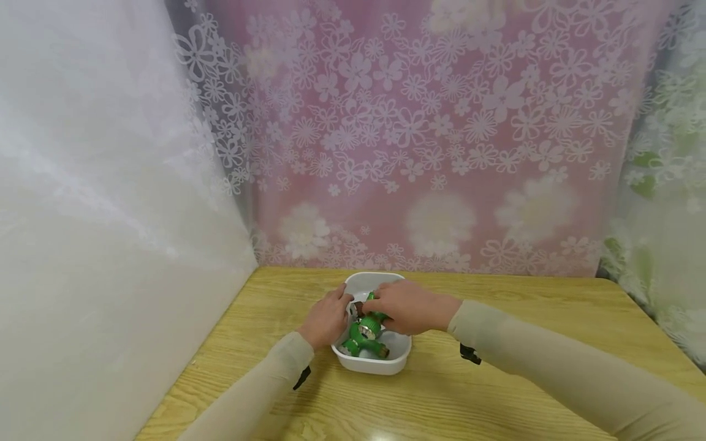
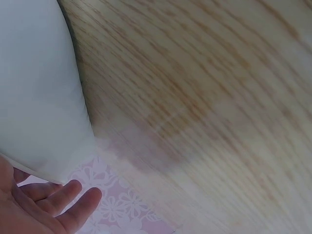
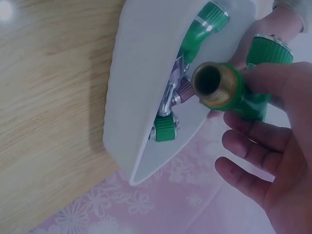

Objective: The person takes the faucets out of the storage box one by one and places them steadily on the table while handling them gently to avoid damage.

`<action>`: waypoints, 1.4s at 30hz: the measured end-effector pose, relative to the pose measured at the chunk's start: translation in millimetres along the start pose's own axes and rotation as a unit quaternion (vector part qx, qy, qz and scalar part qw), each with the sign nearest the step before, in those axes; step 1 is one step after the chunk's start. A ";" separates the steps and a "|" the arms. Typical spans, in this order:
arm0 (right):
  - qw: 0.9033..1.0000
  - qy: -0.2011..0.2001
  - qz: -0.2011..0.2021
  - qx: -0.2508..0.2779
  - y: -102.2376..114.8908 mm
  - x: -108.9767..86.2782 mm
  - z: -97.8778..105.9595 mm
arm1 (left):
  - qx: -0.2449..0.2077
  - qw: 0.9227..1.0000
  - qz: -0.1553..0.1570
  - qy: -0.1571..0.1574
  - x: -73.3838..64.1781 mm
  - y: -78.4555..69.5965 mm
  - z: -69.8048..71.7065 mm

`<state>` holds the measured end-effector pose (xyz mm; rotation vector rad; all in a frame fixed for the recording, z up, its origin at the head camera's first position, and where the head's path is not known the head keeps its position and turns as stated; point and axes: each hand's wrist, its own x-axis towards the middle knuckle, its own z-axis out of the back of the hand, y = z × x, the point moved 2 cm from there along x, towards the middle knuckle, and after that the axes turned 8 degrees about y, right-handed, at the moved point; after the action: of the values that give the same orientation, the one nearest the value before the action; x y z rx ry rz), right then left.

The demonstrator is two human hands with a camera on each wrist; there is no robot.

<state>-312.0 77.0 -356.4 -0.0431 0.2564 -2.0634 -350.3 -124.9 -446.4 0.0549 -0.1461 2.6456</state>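
A white oblong basin [image 1: 375, 367] stands on the table. My right hand [image 1: 410, 306] reaches over it from the right and pinches a green hose splitter [image 3: 251, 105] between thumb and fingers. That splitter has a brass threaded end, facing the camera in the right wrist view, and a ribbed green collar. Another green branched splitter [image 1: 361, 344] lies in the near part of the basin; more green-and-chrome fittings [image 3: 165, 127] show deeper inside. My left hand [image 1: 327, 320] rests at the basin's left rim; its fingers [image 2: 80, 209] look loosely bent, with nothing visible in them.
The wooden table [image 1: 496, 380] extends to both sides of the basin. A pink flowered curtain [image 1: 441, 153] hangs behind its far edge. A white sheet [image 1: 110, 214] hangs along the left, and a pale green-patterned one [image 1: 662, 202] along the right.
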 end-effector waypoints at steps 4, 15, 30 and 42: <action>1.000 0.008 -0.016 0.024 -7.5 -9.0 0.5 | -0.007 1.000 0.006 0.005 0.4 0.2 -3.1; 0.996 -0.008 -0.070 0.049 -32.1 -33.1 -7.9 | -0.024 1.000 0.016 0.006 0.2 -1.5 1.2; 0.978 0.016 -0.180 0.102 -63.5 -65.3 -32.0 | -0.041 0.999 0.021 0.014 0.7 -0.4 -0.7; 0.969 0.043 -0.222 0.098 -80.7 -73.5 -58.4 | -0.059 0.998 0.002 0.020 1.7 1.2 -2.9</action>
<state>-353.9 188.0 -391.6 0.1207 0.0978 -2.5315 -352.5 -124.8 -449.2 -0.0383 -0.2882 2.6345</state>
